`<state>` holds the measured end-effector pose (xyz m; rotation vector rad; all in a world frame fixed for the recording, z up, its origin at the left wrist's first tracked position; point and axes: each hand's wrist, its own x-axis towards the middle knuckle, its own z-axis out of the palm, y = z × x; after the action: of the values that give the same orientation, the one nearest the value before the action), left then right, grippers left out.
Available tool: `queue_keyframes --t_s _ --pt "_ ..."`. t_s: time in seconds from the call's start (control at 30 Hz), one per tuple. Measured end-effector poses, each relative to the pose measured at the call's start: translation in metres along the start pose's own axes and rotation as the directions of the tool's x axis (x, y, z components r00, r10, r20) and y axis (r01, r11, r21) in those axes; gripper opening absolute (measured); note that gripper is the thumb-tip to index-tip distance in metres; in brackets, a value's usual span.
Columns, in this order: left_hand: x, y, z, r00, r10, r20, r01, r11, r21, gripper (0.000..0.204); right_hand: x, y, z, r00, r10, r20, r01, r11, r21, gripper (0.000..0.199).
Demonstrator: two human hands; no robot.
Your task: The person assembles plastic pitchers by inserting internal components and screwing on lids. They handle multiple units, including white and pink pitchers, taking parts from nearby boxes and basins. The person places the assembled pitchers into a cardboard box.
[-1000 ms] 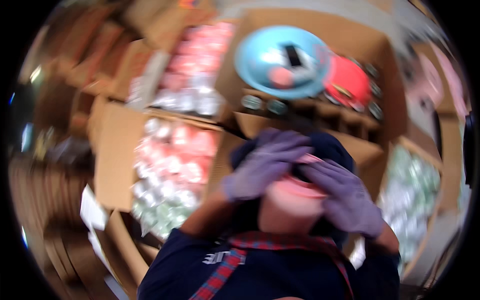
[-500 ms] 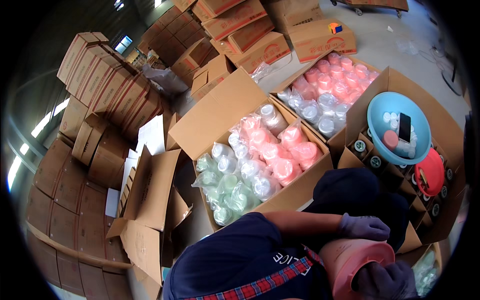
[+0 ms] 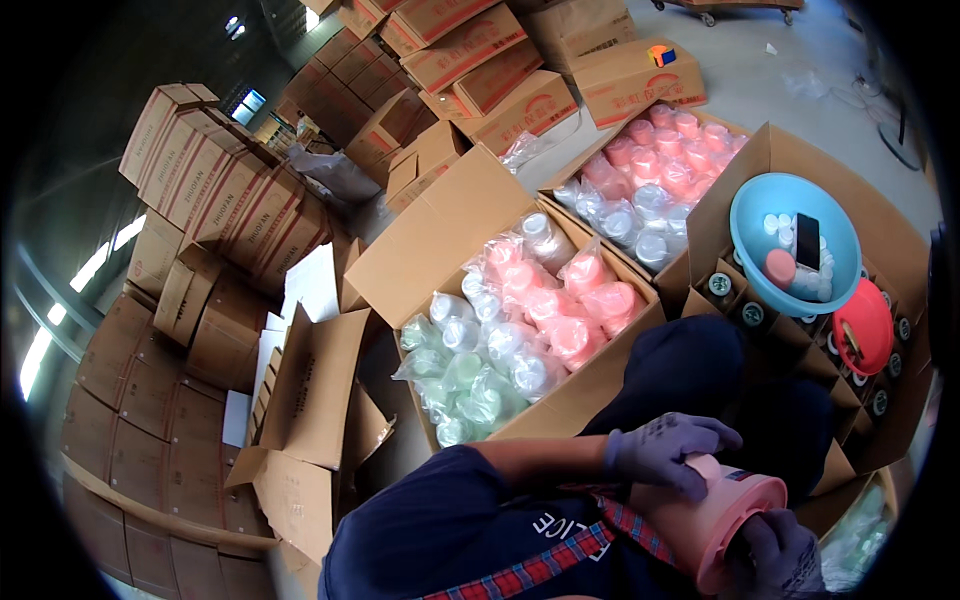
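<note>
- While the head view looks down over a lap in dark trousers, the left hand [image 3: 668, 450] in a purple glove lies over the upper side of a pink plastic tub [image 3: 712, 512] with a flared rim, its fingers [image 3: 700, 432] curled round the tub's wall and holding it
- At the lower right edge, the right hand [image 3: 772, 553], gloved the same, sits against the tub's rim; how its fingers close cannot be told (most of them are cut off by the picture's rim)
- That tub lies tilted across the lap, its open rim toward the lower right, just beside the dark blue sleeve and the red checked strap
- Ahead of the knees stands an open cardboard box [image 3: 440, 240] filled with bagged clear, green and pink plastic containers [image 3: 520, 320]
- Behind it a second open box [image 3: 650, 165] holds more pink and clear bagged pieces
- To the right, a round light-blue plastic basin [image 3: 750, 215] rests on a box of small capped jars; inside it lie white caps, a pink lid and a dark phone [image 3: 808, 240]
- Just beside the basin sits a red round lid [image 3: 862, 325]
- Flattened and stacked brown cartons [image 3: 210, 180] fill the left side and the far floor
</note>
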<state>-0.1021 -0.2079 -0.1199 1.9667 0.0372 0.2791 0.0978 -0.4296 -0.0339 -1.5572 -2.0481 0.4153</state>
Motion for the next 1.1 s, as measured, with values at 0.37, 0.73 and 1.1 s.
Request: queue_keyframes --t_s 0.37,0.73,1.1 --pt "-0.001 0.036 0.002 0.992 -0.123 -0.004 0.122 0.974 0.191 0.063 -0.015 0.031 0.024 0.970 0.229 -0.078 -0.218 0.967 0.130 0.039" --pt "0.011 0.013 0.011 0.813 -0.524 -0.254 0.388 0.813 -0.435 0.070 -0.001 0.186 0.037 0.394 0.645 -0.655 -0.420 0.760 0.496 0.020" --pt "0.029 -0.009 0.000 0.782 -0.609 -0.132 0.476 0.721 -0.504 0.075 0.036 0.511 0.080 0.297 0.921 -0.252 -0.948 0.253 -0.193 0.034"
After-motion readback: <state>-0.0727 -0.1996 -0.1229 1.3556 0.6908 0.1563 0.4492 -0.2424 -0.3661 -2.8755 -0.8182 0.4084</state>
